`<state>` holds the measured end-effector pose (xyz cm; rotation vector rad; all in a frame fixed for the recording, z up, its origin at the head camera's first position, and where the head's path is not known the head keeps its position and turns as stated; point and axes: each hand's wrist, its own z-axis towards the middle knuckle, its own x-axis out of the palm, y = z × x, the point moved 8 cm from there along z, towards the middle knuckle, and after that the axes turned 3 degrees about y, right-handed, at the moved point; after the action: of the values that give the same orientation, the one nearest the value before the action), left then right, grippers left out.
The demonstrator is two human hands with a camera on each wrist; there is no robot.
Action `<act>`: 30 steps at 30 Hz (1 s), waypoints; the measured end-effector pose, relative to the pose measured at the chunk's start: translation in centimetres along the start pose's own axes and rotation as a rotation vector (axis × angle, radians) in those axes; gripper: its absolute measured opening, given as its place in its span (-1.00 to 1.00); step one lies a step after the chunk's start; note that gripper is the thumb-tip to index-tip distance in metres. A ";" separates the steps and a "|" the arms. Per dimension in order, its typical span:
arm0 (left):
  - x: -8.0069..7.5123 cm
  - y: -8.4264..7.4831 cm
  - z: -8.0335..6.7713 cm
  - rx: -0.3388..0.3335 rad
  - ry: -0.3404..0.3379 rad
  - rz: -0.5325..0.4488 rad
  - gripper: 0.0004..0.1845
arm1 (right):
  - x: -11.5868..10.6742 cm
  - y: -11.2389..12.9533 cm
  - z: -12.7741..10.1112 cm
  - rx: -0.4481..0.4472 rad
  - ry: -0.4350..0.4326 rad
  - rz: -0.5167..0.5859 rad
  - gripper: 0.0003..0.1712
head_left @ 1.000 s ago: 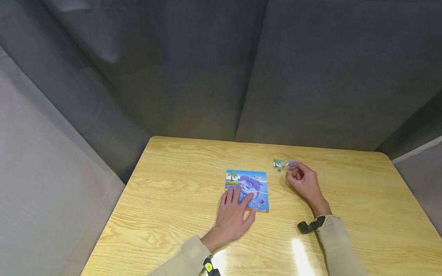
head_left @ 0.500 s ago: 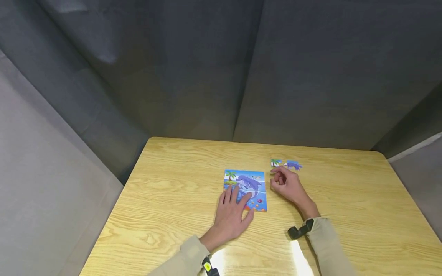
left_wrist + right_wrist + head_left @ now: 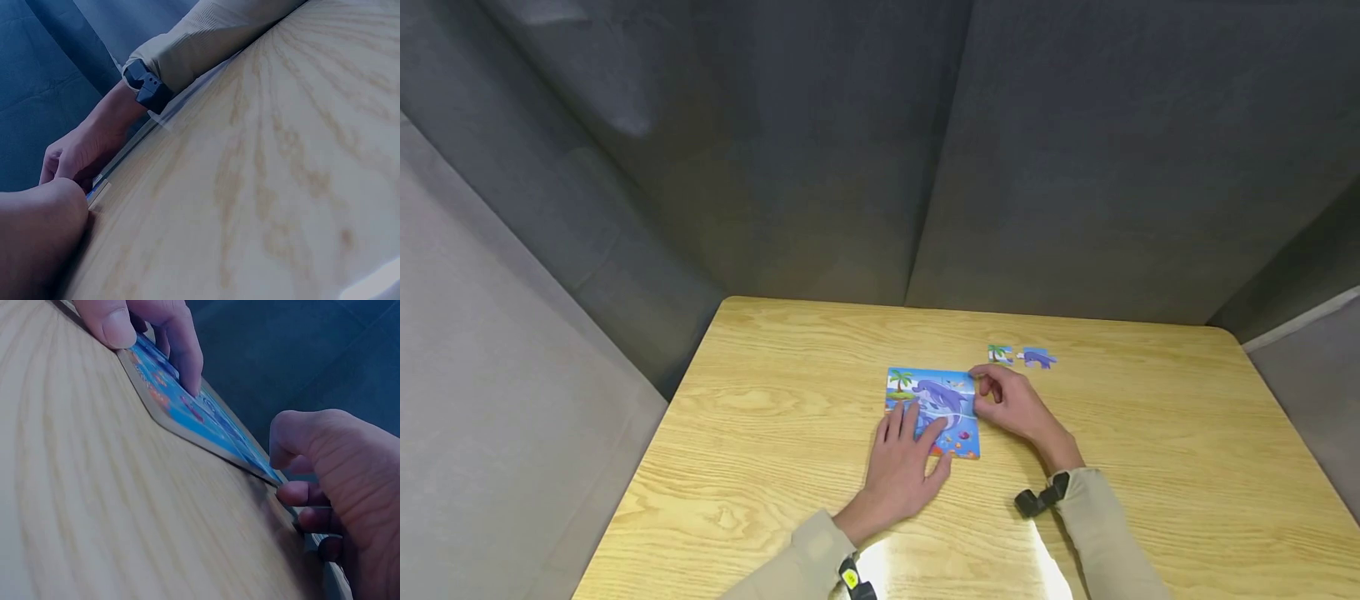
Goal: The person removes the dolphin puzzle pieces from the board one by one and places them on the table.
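Observation:
A jigsaw puzzle [image 3: 940, 392] with a dolphin and palm tree picture lies flat on the table, in the middle of the head view. My left hand [image 3: 901, 471] rests on its lower left part, fingers spread. At the puzzle's upper right corner is my right hand [image 3: 1011, 406], index finger and thumb apart and bent at the edge. In the right wrist view its thumb [image 3: 290, 434] is beside the puzzle's corner, other fingers loosely curled; no loose piece shows between them. Two loose pieces, a palm tree piece [image 3: 998, 353] and a dolphin piece [image 3: 1037, 358], lie behind the right hand.
The wooden table [image 3: 760, 400] has its far edge just beyond the loose pieces. Dark curtain-like fabric [image 3: 820, 167] hangs behind it, and a light grey panel [image 3: 497, 375] stands at the left.
My right hand has moved left from the loose dolphin piece, past the palm tree piece, to the puzzle's upper right corner. My left hand has stayed on the puzzle.

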<state>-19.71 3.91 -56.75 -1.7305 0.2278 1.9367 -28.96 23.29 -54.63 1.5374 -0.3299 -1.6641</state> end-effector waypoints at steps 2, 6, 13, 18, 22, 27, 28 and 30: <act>0.0 0.0 -0.1 -0.001 0.004 0.000 -0.40 | 0.2 0.2 0.1 0.006 0.017 -0.026 -0.53; 0.3 0.1 0.0 -0.009 0.023 0.002 -0.39 | 0.5 0.6 0.5 0.010 0.049 -0.076 -0.56; 0.4 -0.1 -0.1 -0.012 0.037 -0.004 -0.38 | 0.7 1.3 0.9 0.029 0.107 -0.112 -0.52; 0.3 -0.3 -0.2 -0.006 0.036 -0.001 -0.38 | 0.9 1.5 0.9 0.017 0.123 -0.142 -0.50; 0.1 -0.2 -0.2 -0.002 0.022 0.009 -0.38 | 1.0 1.8 1.0 -0.001 0.127 -0.164 -0.47; 0.3 -0.1 -0.4 -0.008 0.046 0.002 -0.38 | 1.4 1.8 0.9 0.032 0.146 -0.195 -0.46; 0.4 -0.1 -0.4 -0.009 0.048 0.000 -0.38 | 1.5 1.8 0.8 0.038 0.146 -0.199 -0.46; 0.4 -0.1 -0.5 -0.010 0.049 -0.001 -0.38 | 1.5 1.8 0.7 0.052 0.141 -0.204 -0.45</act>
<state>-19.26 3.89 -57.24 -1.7856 0.2346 1.8993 -28.80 20.81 -54.30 1.7661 -0.1464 -1.7002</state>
